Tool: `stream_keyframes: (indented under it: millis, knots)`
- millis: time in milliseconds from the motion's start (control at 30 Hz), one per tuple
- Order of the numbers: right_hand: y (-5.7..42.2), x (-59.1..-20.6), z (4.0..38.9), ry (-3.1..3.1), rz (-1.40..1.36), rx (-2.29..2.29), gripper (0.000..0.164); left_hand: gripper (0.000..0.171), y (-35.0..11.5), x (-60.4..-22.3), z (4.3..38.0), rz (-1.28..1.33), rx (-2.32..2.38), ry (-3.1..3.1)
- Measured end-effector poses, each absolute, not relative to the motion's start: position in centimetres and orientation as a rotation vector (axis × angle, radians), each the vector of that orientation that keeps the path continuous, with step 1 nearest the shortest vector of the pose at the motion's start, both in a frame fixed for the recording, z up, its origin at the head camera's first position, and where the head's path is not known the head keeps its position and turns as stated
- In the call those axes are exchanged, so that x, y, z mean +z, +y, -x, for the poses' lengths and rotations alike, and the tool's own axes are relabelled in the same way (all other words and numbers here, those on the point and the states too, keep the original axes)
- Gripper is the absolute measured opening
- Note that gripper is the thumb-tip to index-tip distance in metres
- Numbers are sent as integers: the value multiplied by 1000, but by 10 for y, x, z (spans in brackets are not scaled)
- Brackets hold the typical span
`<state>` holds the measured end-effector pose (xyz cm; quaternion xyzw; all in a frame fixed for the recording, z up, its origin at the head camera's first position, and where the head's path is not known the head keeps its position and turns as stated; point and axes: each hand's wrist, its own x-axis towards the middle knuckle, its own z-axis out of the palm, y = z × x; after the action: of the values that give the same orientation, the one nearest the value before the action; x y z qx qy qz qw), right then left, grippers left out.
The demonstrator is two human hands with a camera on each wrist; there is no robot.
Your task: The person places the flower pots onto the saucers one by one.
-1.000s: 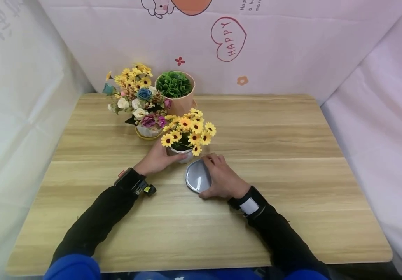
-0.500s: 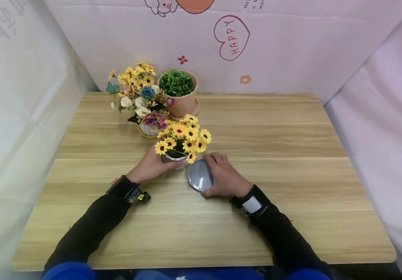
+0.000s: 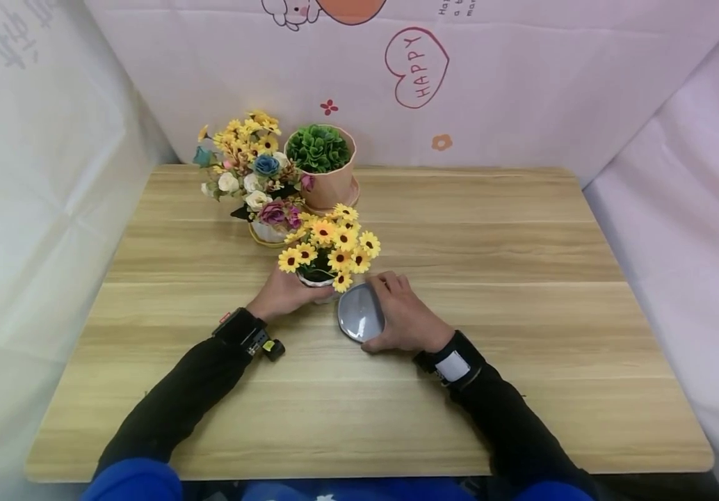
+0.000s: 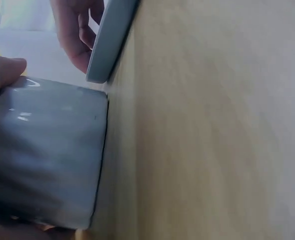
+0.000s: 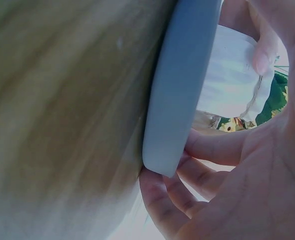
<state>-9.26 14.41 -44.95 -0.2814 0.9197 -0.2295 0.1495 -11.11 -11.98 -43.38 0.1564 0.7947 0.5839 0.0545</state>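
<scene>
My left hand (image 3: 281, 296) grips a small glossy pot (image 4: 47, 155) of yellow daisies (image 3: 328, 243), its thumb in front of the pot. The pot is upright, its base at or just above the table; I cannot tell which. Just right of it, a flat grey saucer (image 3: 359, 314) lies on the table. My right hand (image 3: 406, 316) holds this saucer by its right side, thumb at the near rim and fingers at the far rim. The right wrist view shows the saucer's edge (image 5: 180, 95) against the fingertips, with the white pot beyond. Pot and saucer stand close together.
Behind the left hand stand a pot of mixed flowers (image 3: 262, 188) and a peach pot (image 3: 328, 191) with green leaves on a saucer. The wooden table (image 3: 491, 264) reaches a white printed cloth (image 3: 510, 83) at the back. Cloth also hangs at both sides.
The left hand has drawn the daisy pot slightly left and nearer the person. The right hand and the saucer stay nearly in place. The head view has shifted a little.
</scene>
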Motion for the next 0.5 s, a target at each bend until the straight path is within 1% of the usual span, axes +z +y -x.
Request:
stream_keyframes:
  millis: [100, 200, 267, 333, 500]
  knots:
    - [144, -450, 93, 2638, 798, -649, 127, 91, -120, -443, 116, -432, 1758, 2448]
    - [145, -450, 93, 2640, 796, -648, 127, 91, -118, -442, 115, -393, 1749, 2450]
    - [145, -451, 93, 2646, 803, -654, 127, 91, -116, -439, 114, -380, 1752, 2441]
    - [145, -451, 93, 2650, 812, -654, 127, 89, -113, -427, 110, -366, 1745, 2436]
    - [145, -451, 92, 2666, 843, -662, 127, 90, -112, -423, 106, -327, 1705, 2454]
